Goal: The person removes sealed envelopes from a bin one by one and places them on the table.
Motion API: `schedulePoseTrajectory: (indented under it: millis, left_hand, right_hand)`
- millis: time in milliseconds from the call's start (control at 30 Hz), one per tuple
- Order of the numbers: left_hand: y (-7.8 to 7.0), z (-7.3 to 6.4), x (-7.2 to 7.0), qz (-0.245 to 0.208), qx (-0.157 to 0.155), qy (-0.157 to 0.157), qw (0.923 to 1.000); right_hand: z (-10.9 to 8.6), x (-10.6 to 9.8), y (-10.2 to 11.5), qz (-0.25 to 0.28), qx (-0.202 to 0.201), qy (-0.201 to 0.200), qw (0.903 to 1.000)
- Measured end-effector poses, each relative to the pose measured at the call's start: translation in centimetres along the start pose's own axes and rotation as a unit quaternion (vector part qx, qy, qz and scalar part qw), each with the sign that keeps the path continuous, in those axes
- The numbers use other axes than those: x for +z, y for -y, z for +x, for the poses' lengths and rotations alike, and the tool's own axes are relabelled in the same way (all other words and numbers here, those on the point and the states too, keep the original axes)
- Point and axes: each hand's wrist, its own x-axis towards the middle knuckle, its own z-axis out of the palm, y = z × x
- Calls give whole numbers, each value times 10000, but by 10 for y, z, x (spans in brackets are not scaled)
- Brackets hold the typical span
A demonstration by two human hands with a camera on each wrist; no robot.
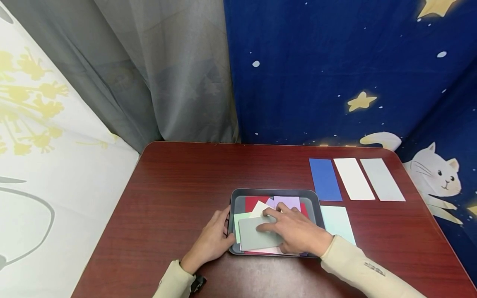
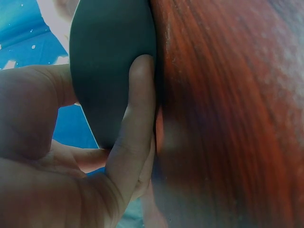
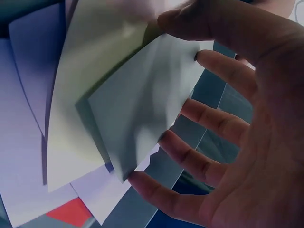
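A dark grey tray holds a loose pile of coloured cards. My left hand grips the tray's left side, its fingers along the outer wall in the left wrist view. Over the pile, my right hand holds a grey-green card; in the right wrist view the fingertips line one edge and the thumb lies near a corner. Under and around this card show a cream card, a light green card, a lilac card and red ones.
Right of the tray, a blue card, a white card and a light grey card lie in a row on the brown table. A pale mint card lies below the blue one, close to the tray. Curtains hang behind the table.
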Motion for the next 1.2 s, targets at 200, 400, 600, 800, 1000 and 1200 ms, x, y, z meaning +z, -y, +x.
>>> schedulePoseTrajectory:
  millis: [200,400,600,800,1000,1200]
  left_hand:
    - [-2,-1,0,31,-75,7,10000]
    - [-3,-1,0,64,-36,-33,10000]
    - [-3,-1,0,83,-56,-45,9999]
    - [-3,-2,0,34,-56,-40,10000]
    - [-2,-1,0,75,-158,22,9998]
    - [-2,-1,0,112,-151,10,9998]
  right_hand:
    - [-3,-5,-3,-36,47,-5,10000]
    - [-8,-11,-8,-105,152,-48,9998]
    - [-15,-17,-13,-189,205,-184,9994]
    - [-21,-21,-19,-237,255,-299,9989]
    - [-27,-26,-24,-236,390,-335,9984]
    - [-34,-29,-29,-285,491,-407,9976]
